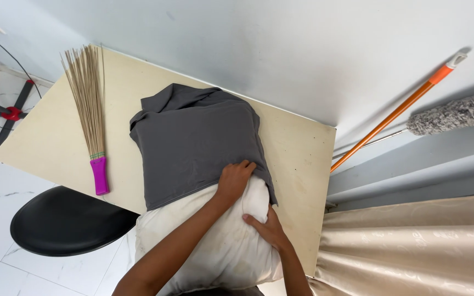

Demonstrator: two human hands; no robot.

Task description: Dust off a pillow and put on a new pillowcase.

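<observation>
The pale desk (303,148) stands against the white wall, and most of its middle is taken up by a white pillow (220,241) whose far half is already inside a dark grey pillowcase (193,137); the bare near half hangs off the desk's front edge toward the person. Left of the desk's front corner sits a black round stool (67,219), and near the desk's left edge lies a stick broom (86,98) with a magenta handle. An orange pole (396,112) and a grey fluffy duster (456,113) lean on the wall past the desk's right edge, above a beige curtain (412,246). The left hand (234,180) lies at the open hem of the case, fingers curled together and gripping the grey cloth against the pillow. The right hand (267,226) presses flat on the white stuffing just below, fingers together, clamped on nothing. To do this well, it seems wise to pinch the hem firmly and draw it evenly along both sides while the other hand squeezes the filling down, so that the cloth slides without bunching at one corner.
</observation>
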